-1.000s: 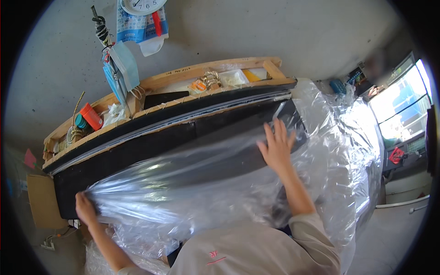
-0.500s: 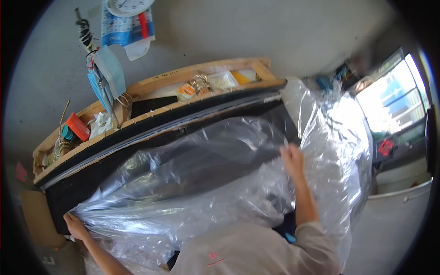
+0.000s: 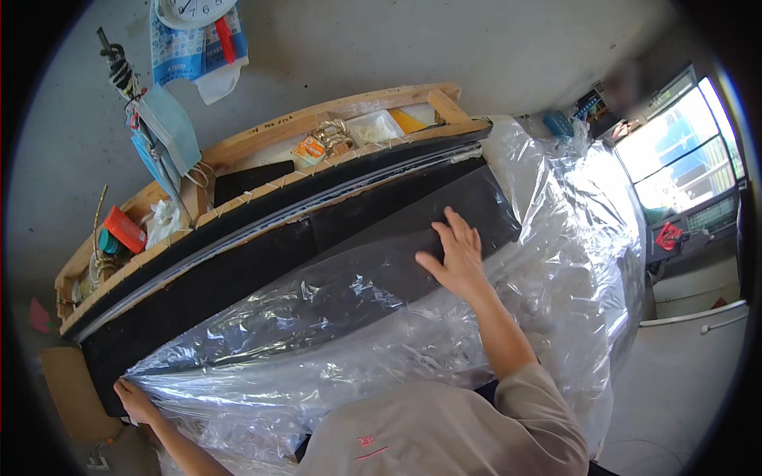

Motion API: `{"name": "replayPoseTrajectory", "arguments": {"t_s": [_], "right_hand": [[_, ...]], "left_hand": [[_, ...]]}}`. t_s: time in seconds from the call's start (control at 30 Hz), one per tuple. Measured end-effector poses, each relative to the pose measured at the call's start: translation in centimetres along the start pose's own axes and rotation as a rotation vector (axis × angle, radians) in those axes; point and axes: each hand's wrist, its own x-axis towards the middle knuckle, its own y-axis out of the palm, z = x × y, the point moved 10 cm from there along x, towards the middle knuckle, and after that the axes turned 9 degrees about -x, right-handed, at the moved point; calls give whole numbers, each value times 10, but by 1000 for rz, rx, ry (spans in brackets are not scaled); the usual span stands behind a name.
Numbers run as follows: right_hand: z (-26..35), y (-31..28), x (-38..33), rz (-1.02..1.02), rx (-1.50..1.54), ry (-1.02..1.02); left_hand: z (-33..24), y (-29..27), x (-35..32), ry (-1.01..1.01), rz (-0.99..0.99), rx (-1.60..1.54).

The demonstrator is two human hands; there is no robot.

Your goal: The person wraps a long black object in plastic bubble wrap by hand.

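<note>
Clear plastic film (image 3: 333, 349) lies in shiny folds across a long black board-like surface (image 3: 238, 262), covering its near part. At the far left corner of that surface, my left hand (image 3: 136, 399) pinches the gathered edge of the film. My right hand (image 3: 454, 252) is spread flat over the film on the right part of the surface, palm down with its fingers apart. Under the film near that hand the black surface shows through fairly smoothly. More loose film bunches toward my body and hides the near edge.
Behind the surface runs a wooden-framed ledge (image 3: 262, 131) holding a red-orange container (image 3: 125, 230), a white tray (image 3: 376, 127) and small packets. Face masks (image 3: 168, 119) hang from a metal rod. A cardboard piece (image 3: 75, 389) stands at left; film-wrapped bulk (image 3: 571, 238) and a white bin-like container (image 3: 698, 333) at right.
My right hand has let go of the film's edge, moved left and a little up, and opened flat on it. The raised film has settled down. My left hand keeps its hold.
</note>
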Motion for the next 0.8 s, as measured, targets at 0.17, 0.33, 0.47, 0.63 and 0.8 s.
{"name": "replayPoseTrajectory", "arguments": {"t_s": [0.17, 0.33, 0.47, 0.63, 0.8], "right_hand": [[-23, 34, 19, -23, 364, -19], [-36, 2, 56, -306, -155, -44], [21, 21, -14, 154, -12, -282], [-4, 24, -11, 315, -4, -112], [6, 50, -9, 288, -24, -260]], "left_hand": [[-3, 0, -5, 52, -23, -46], [-13, -3, -6, 70, 4, -104], [4, -13, -6, 114, -45, -191], [4, -29, -7, 156, -60, -179], [44, -40, -16, 86, -137, -207]]}}
